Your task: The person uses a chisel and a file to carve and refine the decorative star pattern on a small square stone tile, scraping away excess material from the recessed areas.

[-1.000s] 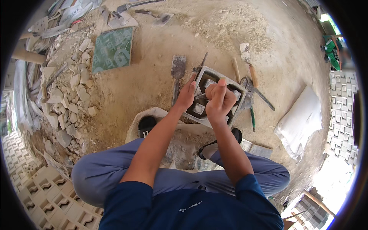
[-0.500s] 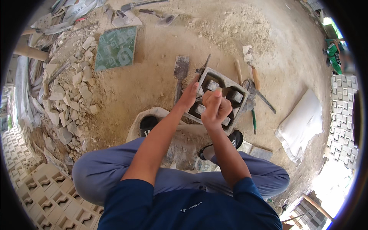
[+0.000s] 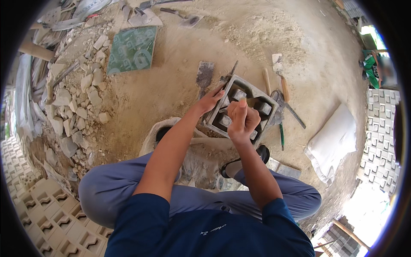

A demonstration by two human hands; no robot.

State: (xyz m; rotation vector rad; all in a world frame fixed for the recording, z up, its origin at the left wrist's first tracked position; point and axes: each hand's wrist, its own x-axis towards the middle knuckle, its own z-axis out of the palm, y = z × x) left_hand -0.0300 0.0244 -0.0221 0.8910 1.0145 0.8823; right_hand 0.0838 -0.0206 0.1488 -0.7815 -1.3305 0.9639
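A grey box-shaped mould (image 3: 255,91) with blocky raised parts inside its compartments sits tilted between my feet. My left hand (image 3: 210,102) holds its left side, fingers along the outer wall and thumb near the rim. Over the mould's middle, my right hand (image 3: 244,119) is closed in a fist with the thumb on top; whatever it may grip is hidden. A dark thin blade (image 3: 232,70) sticks up beside the mould's far left corner. Just beyond my left hand lies a flat, dusty metal blade (image 3: 205,73).
Right of the mould lie a wooden-handled trowel (image 3: 285,88), other hand tools and a white sack (image 3: 333,143). Broken rubble (image 3: 87,92) is heaped at the left, near a green board (image 3: 132,50). More tools (image 3: 143,18) lie at the far side. Patterned blocks (image 3: 55,214) are stacked lower left.
My left hand has shifted slightly along the mould's side. My right fist remains over the mould, almost unchanged. The whole view has moved a little.
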